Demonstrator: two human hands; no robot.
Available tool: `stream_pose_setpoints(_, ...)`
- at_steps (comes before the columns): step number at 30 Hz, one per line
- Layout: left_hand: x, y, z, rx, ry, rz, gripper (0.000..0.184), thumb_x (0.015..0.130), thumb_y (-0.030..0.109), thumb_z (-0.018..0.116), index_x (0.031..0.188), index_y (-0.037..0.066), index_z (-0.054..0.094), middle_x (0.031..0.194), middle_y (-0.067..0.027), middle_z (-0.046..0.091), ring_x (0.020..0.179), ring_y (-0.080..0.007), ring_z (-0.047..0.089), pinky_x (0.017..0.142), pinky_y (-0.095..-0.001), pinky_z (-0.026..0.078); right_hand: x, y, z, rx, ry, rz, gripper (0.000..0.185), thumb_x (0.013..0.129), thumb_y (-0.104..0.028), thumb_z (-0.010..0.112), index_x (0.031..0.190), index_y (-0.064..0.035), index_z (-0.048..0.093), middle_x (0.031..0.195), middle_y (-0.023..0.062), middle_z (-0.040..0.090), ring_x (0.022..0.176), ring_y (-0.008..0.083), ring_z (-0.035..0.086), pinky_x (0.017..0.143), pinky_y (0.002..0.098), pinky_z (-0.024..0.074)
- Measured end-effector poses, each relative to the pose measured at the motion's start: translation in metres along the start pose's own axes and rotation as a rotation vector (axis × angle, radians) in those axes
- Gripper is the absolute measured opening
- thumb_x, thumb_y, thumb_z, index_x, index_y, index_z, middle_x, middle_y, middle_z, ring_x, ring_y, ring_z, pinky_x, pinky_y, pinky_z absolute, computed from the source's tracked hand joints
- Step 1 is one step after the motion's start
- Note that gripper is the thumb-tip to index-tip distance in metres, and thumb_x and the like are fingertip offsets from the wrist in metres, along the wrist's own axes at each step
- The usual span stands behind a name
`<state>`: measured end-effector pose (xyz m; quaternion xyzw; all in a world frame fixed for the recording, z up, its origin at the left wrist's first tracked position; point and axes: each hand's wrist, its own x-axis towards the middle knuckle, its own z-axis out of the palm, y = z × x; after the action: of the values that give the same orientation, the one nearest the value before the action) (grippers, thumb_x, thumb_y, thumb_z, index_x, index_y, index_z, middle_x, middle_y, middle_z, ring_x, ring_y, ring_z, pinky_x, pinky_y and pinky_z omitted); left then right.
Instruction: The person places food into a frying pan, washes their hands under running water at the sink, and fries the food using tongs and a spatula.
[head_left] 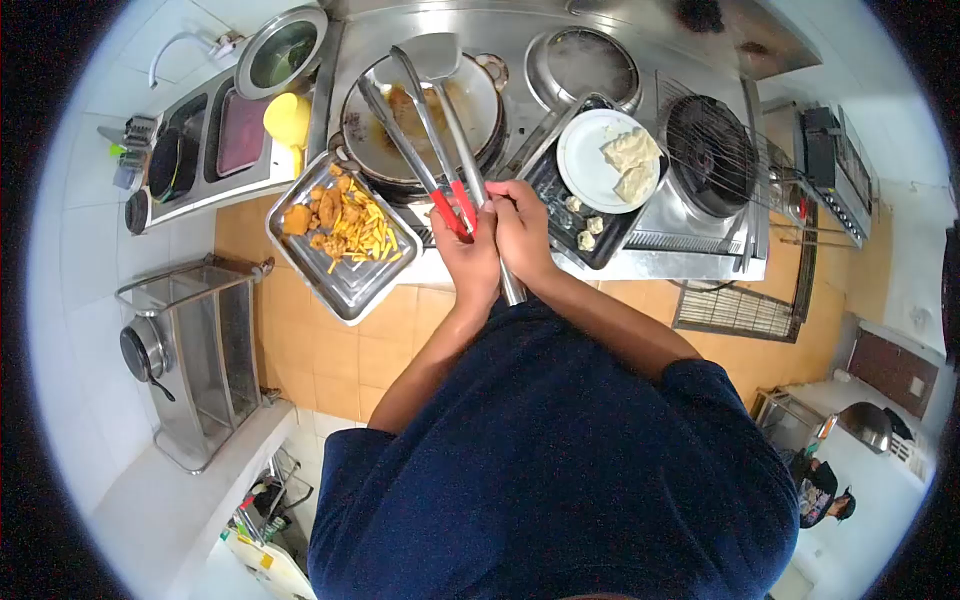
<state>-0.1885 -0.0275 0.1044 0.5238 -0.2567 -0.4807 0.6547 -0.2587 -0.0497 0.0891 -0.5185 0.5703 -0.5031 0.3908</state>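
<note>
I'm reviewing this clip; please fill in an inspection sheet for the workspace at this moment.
Surface: steel cooktop, crowded with cookware.
Things in hand: red-handled tongs and a long-handled spatula, both reaching over a wide pan with brownish residue.
Nearby food: steel tray of brown pieces and yellow strips.
Clutter: white plate with pale sheets, over a dark tray; wire grate at right.
Left grip: closed on the tongs.
Right grip: apparently closed around the spatula handle, against the left.
Cables: nothing seen.
Surroundings: tan tiled floor, metal rack, another person at lower right.
</note>
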Motion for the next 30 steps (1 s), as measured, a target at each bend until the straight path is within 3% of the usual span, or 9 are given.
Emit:
stream_pose_setpoints(7, -0.018, -0.017, 0.030, 0.162, -0.073, 0.071, 0.031, 0.089, -0.003, 0.063, 0.115, 0.004, 0.049, 0.095, -0.0034, 0.058, 0.084, -0.0097, 0.056, 0.073, -0.0248, 0.048, 0.004, 0.014, -0.044, 0.008, -0.046, 0.146, 0.022, 0.088, -0.004, 0.051, 0.101, 0.0058, 0.065, 0.093, 0.0132, 0.067, 0.085, 0.0180, 0.063, 0.079, 0.0307, 0.0495)
stream_pose_setpoints(8, -0.020, -0.026, 0.033, 0.179, -0.090, 0.093, 0.031, 0.089, -0.003, 0.063, 0.115, 0.004, 0.049, 0.096, -0.0038, 0.058, 0.085, -0.0097, 0.057, 0.074, -0.0249, 0.048, 0.007, 0.025, -0.051, -0.006, -0.022, 0.082, 0.018, 0.088, -0.007, 0.053, 0.096, 0.0023, 0.066, 0.088, 0.0158, 0.067, 0.080, 0.0258, 0.064, 0.076, 0.0350, 0.0507)
stream_pose_setpoints(12, -0.028, -0.053, 0.043, 0.333, -0.147, 0.165, 0.030, 0.090, -0.003, 0.062, 0.114, 0.005, 0.046, 0.099, -0.0079, 0.060, 0.079, -0.0119, 0.061, 0.069, -0.0271, 0.052, 0.028, 0.041, -0.086, 0.088, -0.204, 0.220, 0.017, 0.088, -0.008, 0.057, 0.097, 0.0025, 0.066, 0.085, 0.0136, 0.068, 0.075, 0.0199, 0.064, 0.071, 0.0325, 0.0511)
stream_pose_setpoints(15, -0.041, -0.042, 0.064, 0.056, -0.215, -0.067, 0.029, 0.091, -0.002, 0.060, 0.112, 0.006, 0.040, 0.099, -0.0100, 0.060, 0.065, -0.0137, 0.061, 0.056, -0.0287, 0.054, 0.056, 0.065, -0.128, -0.113, -0.259, -0.027, 0.016, 0.086, -0.005, 0.056, 0.097, 0.0020, 0.066, 0.086, 0.0151, 0.067, 0.075, 0.0241, 0.065, 0.071, 0.0347, 0.0512)
stream_pose_setpoints(16, -0.044, -0.046, 0.070, 0.061, -0.224, -0.058, 0.030, 0.092, -0.002, 0.058, 0.109, 0.007, 0.036, 0.097, -0.0110, 0.059, 0.055, -0.0144, 0.059, 0.046, -0.0287, 0.051, 0.069, 0.078, -0.148, -0.273, -0.239, -0.099, 0.017, 0.086, -0.004, 0.055, 0.098, 0.0012, 0.066, 0.087, 0.0163, 0.067, 0.077, 0.0272, 0.065, 0.072, 0.0371, 0.0517)
stream_pose_setpoints(19, -0.053, -0.058, 0.079, 0.116, -0.256, -0.010, 0.030, 0.091, -0.002, 0.060, 0.109, 0.007, 0.038, 0.094, -0.0095, 0.058, 0.056, -0.0136, 0.059, 0.048, -0.0279, 0.052, 0.116, 0.119, -0.207, -0.683, -0.232, -0.337, 0.021, 0.085, -0.005, 0.054, 0.101, -0.0025, 0.068, 0.093, 0.0191, 0.066, 0.087, 0.0347, 0.066, 0.077, 0.0444, 0.0524)
stream_pose_setpoints(23, -0.060, -0.072, 0.090, 0.295, -0.236, 0.123, 0.029, 0.090, -0.001, 0.063, 0.107, 0.006, 0.040, 0.090, -0.0058, 0.054, 0.064, -0.0098, 0.057, 0.053, -0.0245, 0.049, 0.163, 0.126, -0.246, -1.114, -0.456, -0.537, 0.027, 0.082, -0.010, 0.056, 0.106, -0.0068, 0.069, 0.105, 0.0119, 0.065, 0.104, 0.0303, 0.062, 0.089, 0.0444, 0.0515)
stream_pose_setpoints(25, -0.065, -0.064, 0.102, 0.397, -0.210, 0.254, 0.028, 0.088, -0.001, 0.065, 0.105, 0.005, 0.043, 0.088, -0.0030, 0.052, 0.070, -0.0067, 0.054, 0.056, -0.0228, 0.045, 0.183, 0.122, -0.255, -1.205, -0.546, -0.604, 0.027, 0.082, -0.009, 0.055, 0.105, -0.0066, 0.069, 0.108, 0.0099, 0.064, 0.107, 0.0306, 0.061, 0.092, 0.0449, 0.0493)
stream_pose_setpoints(30, -0.073, -0.076, 0.108, 0.334, -0.227, 0.134, 0.028, 0.089, -0.001, 0.064, 0.107, 0.005, 0.043, 0.090, -0.0048, 0.054, 0.076, -0.0079, 0.055, 0.063, -0.0232, 0.045, 0.206, 0.128, -0.257, -1.343, -0.784, -0.667, 0.023, 0.081, -0.009, 0.057, 0.102, -0.0083, 0.069, 0.106, 0.0080, 0.064, 0.109, 0.0283, 0.059, 0.090, 0.0454, 0.0466)
